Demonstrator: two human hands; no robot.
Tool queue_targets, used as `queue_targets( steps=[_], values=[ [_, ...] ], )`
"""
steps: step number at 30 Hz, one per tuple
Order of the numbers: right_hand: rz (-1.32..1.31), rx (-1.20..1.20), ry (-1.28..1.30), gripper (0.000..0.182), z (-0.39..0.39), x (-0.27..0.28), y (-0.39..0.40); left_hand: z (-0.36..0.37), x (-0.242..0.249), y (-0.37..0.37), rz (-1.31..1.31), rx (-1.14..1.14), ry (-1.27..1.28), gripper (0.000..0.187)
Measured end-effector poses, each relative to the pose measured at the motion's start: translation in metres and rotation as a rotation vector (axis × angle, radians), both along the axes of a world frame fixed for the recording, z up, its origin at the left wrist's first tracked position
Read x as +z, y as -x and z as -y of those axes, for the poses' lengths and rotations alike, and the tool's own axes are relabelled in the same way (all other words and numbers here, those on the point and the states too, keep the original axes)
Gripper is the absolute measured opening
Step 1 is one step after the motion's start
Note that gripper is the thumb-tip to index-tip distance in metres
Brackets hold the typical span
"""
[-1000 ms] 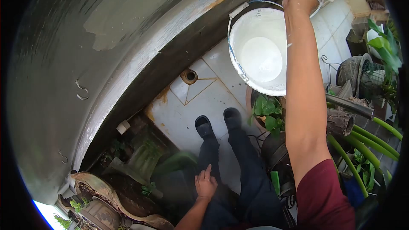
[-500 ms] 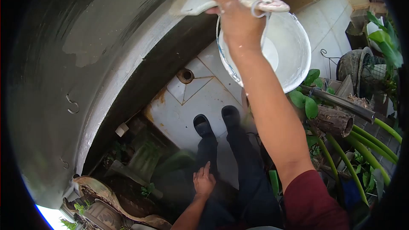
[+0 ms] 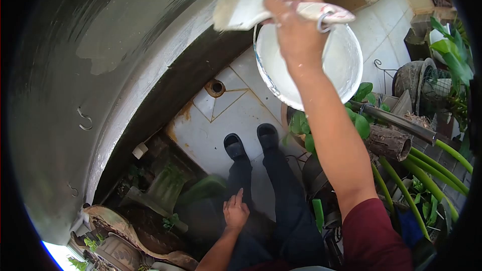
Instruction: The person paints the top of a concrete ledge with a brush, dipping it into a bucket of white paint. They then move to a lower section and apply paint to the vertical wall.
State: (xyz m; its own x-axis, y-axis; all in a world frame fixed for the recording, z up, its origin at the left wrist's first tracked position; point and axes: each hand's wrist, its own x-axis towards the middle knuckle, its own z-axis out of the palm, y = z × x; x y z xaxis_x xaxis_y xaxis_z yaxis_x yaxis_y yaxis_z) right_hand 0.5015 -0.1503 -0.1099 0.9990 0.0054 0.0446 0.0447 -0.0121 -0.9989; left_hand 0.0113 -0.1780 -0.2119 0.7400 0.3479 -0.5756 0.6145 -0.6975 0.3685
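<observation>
A wide, flat paintbrush [image 3: 247, 11] with a white-smeared handle is gripped in my right hand [image 3: 296, 25], my fingers wrapped round it. The bristles point left, over the white-painted edge of the wall [image 3: 193, 37]. A ring hangs through the handle's end. Below the hand stands a white bucket [image 3: 346, 73] with white liquid in it; my forearm covers part of its opening. My left hand [image 3: 236, 212] hangs low by my leg, holding nothing, its index finger stretched out.
Dark slippers [image 3: 234, 146] are on my feet on the tiled floor, near a drain pipe opening [image 3: 215, 88]. Hooks [image 3: 85, 119] hang on the grey wall. To the right are plants [image 3: 361, 125], a log [image 3: 389, 142] and a metal pipe [image 3: 401, 121]; pots [image 3: 118, 253] stand lower left.
My right hand has moved the paintbrush to the right, and the bristles now sit farther from the wall edge. My left hand stays low by my leg.
</observation>
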Motion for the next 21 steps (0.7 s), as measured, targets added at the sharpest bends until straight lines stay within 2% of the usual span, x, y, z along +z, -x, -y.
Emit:
queue_targets(
  steps=[2, 3, 4, 7, 9, 11, 14, 15, 16, 17, 19, 21],
  values=[
    [0.164, -0.131, -0.071, 0.020, 0.026, -0.002, -0.054, 0.001, -0.001, 0.003, 0.003, -0.003, 0.001, 0.055],
    [0.123, -0.193, -0.087, 0.019, 0.041, -0.007, -0.079, 0.001, 0.000, 0.005, -0.002, -0.003, 0.009, 0.055],
    [0.169, -0.165, -0.212, 0.011, 0.042, -0.006, -0.087, 0.001, 0.000, 0.006, -0.005, -0.005, 0.014, 0.056],
    [0.055, -0.083, -0.017, 0.019, 0.030, 0.013, -0.059, 0.001, -0.001, 0.008, -0.008, -0.013, 0.009, 0.056],
    [0.003, 0.015, -0.229, 0.022, -0.006, 0.007, -0.014, 0.000, -0.001, 0.004, -0.009, -0.014, 0.009, 0.056],
    [0.120, 0.146, 0.194, 0.023, -0.026, 0.003, 0.021, 0.000, 0.001, 0.001, -0.033, -0.007, 0.032, 0.056],
    [0.032, 0.094, 0.112, 0.016, -0.010, 0.012, -0.012, -0.003, 0.005, 0.000, -0.066, 0.022, 0.064, 0.054],
    [0.030, 0.025, 0.030, 0.012, 0.005, 0.016, -0.035, -0.002, 0.005, 0.002, -0.058, 0.026, 0.062, 0.054],
    [0.103, -0.081, 0.062, 0.021, 0.021, 0.008, -0.068, -0.002, 0.004, 0.003, -0.048, 0.031, 0.061, 0.054],
    [0.184, -0.149, -0.063, 0.011, 0.036, 0.007, -0.098, -0.001, 0.003, 0.004, -0.038, 0.034, 0.062, 0.055],
    [0.129, -0.290, -0.048, 0.008, 0.052, 0.014, -0.116, 0.000, 0.004, 0.006, -0.021, 0.040, 0.066, 0.055],
    [0.136, -0.165, -0.097, 0.011, 0.047, 0.017, -0.095, 0.004, 0.000, 0.010, -0.038, 0.034, 0.051, 0.056]
  ],
)
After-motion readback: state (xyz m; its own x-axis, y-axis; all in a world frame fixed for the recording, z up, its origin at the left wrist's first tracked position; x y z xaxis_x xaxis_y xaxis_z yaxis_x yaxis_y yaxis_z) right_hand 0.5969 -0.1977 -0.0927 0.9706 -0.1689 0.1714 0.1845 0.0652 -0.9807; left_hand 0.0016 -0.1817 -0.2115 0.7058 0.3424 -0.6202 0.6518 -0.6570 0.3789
